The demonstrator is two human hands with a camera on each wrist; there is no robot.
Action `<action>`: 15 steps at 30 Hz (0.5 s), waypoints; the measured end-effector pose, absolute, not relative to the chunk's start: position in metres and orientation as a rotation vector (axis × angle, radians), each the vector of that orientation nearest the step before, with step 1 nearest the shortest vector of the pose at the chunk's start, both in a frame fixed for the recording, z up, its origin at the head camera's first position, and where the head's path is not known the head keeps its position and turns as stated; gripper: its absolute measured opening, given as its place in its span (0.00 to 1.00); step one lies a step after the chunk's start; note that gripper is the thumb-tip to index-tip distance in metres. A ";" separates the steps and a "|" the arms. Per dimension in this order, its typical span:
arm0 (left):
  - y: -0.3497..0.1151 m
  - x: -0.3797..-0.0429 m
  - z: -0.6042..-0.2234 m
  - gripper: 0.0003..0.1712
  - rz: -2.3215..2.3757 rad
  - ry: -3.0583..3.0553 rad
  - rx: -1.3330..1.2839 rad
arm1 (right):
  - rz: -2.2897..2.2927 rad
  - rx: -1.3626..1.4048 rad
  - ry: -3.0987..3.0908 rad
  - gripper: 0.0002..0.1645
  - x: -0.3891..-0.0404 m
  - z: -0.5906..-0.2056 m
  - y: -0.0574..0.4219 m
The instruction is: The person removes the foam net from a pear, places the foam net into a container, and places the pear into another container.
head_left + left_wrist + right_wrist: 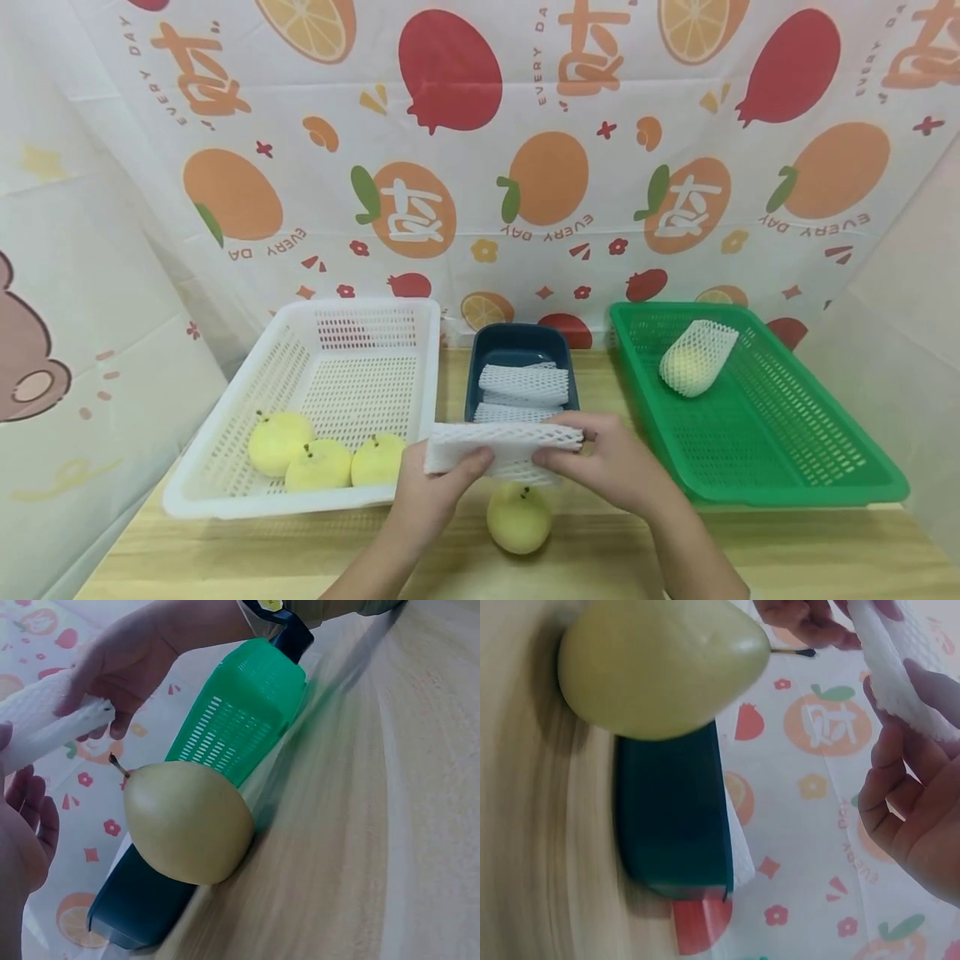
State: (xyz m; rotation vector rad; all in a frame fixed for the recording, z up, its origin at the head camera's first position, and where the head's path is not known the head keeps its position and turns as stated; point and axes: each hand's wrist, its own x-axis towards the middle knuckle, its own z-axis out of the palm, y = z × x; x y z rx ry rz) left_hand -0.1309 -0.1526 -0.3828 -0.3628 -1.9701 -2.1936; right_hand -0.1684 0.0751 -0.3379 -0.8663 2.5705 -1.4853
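Observation:
Both hands hold a white foam net sleeve [504,450] stretched sideways above the table. My left hand [431,483] pinches its left end, thumb on the near side. The other end is pinched by my right hand [611,462]. Just below the sleeve, a yellow-green pear [519,521] stands on the table with its stem up; the left wrist view shows the same pear [187,821] apart from both hands. Behind the hands, a dark blue box [517,337] contains more folded foam net sleeves [525,383].
At the left, a white basket [431,375] holds three pears [318,465]. A green basket [787,492] at the right holds one pear in a foam net [693,362]. A fruit-printed cloth [480,225] hangs behind the wooden table [360,546].

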 end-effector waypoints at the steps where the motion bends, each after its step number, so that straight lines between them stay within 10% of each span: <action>1: -0.152 -0.131 -0.384 0.15 -2.201 -1.995 -0.366 | -1.492 -0.840 2.588 0.12 -0.169 -0.337 0.077; 10: -0.143 -0.133 -0.402 0.38 -2.101 -2.509 -0.471 | -1.651 -0.678 2.591 0.14 -0.179 -0.340 0.089; 15: -0.142 -0.135 -0.411 0.33 -1.788 -2.783 -0.662 | -1.712 -0.526 2.572 0.16 -0.187 -0.346 0.091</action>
